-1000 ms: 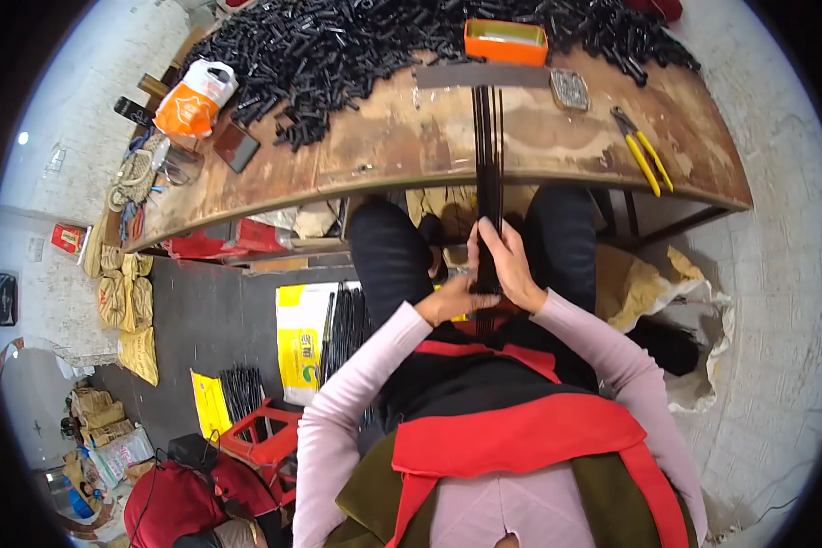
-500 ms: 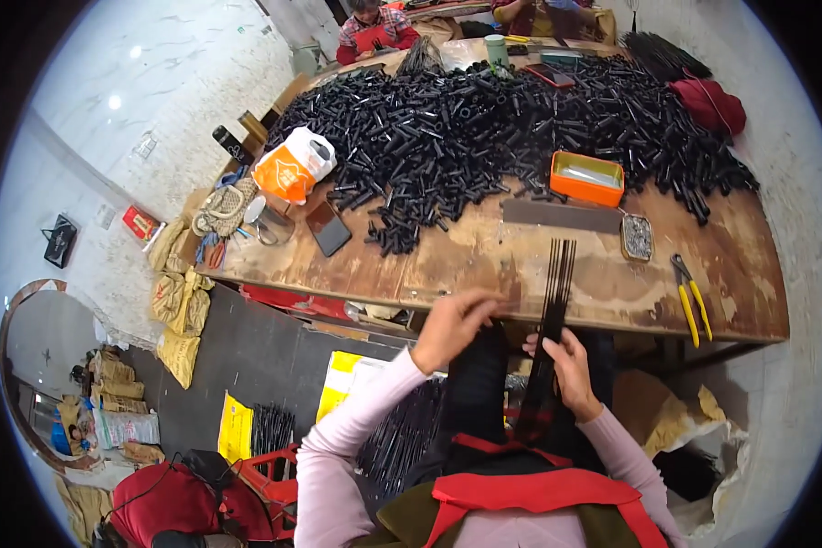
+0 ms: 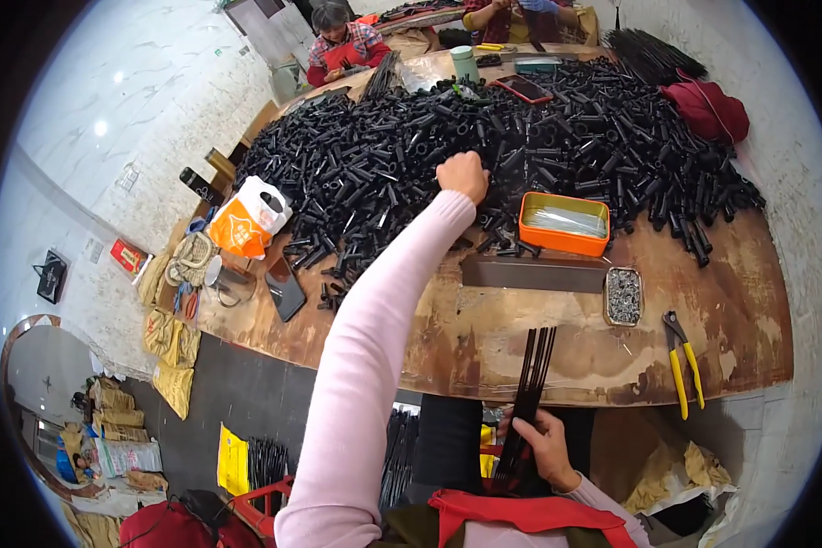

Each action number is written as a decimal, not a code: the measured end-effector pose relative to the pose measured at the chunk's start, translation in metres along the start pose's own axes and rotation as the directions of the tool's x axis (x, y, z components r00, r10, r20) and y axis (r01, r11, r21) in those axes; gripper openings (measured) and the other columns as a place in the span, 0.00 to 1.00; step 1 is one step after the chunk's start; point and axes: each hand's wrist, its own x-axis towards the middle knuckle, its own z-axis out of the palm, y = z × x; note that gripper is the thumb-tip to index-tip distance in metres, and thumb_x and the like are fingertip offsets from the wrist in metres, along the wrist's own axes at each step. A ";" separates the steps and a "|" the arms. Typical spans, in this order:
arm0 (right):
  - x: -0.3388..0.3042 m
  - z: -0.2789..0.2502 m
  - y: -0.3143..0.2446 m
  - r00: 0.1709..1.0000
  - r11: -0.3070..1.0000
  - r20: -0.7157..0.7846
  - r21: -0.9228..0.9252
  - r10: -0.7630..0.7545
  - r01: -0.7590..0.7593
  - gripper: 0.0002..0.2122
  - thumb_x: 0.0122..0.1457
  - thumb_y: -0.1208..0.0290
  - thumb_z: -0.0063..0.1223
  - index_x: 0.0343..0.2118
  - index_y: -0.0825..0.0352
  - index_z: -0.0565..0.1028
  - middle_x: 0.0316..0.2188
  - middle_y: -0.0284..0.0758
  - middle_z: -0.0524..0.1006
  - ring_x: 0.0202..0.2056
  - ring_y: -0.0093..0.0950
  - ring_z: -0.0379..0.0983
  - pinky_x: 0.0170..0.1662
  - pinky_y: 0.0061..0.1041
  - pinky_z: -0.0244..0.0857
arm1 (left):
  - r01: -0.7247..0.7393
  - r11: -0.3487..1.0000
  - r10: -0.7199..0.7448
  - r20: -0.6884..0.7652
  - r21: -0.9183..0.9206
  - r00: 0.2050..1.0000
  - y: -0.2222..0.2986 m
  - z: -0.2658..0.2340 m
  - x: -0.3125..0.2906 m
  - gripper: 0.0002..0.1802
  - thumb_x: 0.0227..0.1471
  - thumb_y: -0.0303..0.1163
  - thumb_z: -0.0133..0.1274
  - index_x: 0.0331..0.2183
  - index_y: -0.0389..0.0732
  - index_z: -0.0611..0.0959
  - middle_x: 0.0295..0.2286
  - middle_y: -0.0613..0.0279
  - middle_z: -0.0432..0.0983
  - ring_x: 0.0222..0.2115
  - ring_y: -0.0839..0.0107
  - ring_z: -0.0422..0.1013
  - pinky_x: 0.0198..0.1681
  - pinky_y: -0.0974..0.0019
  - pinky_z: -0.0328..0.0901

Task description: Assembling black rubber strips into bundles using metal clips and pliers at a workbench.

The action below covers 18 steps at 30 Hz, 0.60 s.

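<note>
My left hand point(image 3: 463, 176) is stretched forward over the heap of short black tubes point(image 3: 374, 155), at its near middle. Its fingers curl down into the tubes, so whatever they grip is hidden. Close to my lap, at the table's front edge, my right hand point(image 3: 550, 447) is closed round a bundle of thin black rods point(image 3: 532, 384). The rods stand tilted, their upper ends fanned slightly apart over the wood.
An orange tin point(image 3: 564, 239) with clear thin pieces, a dark flat bar point(image 3: 530, 274), a small box of metal bits point(image 3: 623, 297) and yellow-handled pliers point(image 3: 681, 365) lie on the table point(image 3: 740, 310). At left are a phone point(image 3: 285, 290) and a bag point(image 3: 249, 219). Two people sit across.
My left hand has gone from beside the rods forward to the tube heap, its arm now outstretched. My right hand keeps the rods, slightly lower in view. The view has shifted forward.
</note>
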 end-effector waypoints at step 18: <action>-0.005 0.010 0.008 0.993 0.993 0.006 -0.024 -0.114 0.115 0.10 0.61 0.74 0.51 0.43 0.70 0.73 0.32 0.35 0.77 0.35 0.25 0.74 0.43 0.25 0.68 | -0.296 0.912 0.316 0.026 -0.284 0.949 -0.078 -0.076 -0.164 0.13 0.44 0.23 0.59 0.36 0.37 0.77 0.33 0.49 0.71 0.40 0.49 0.68 0.41 0.54 0.65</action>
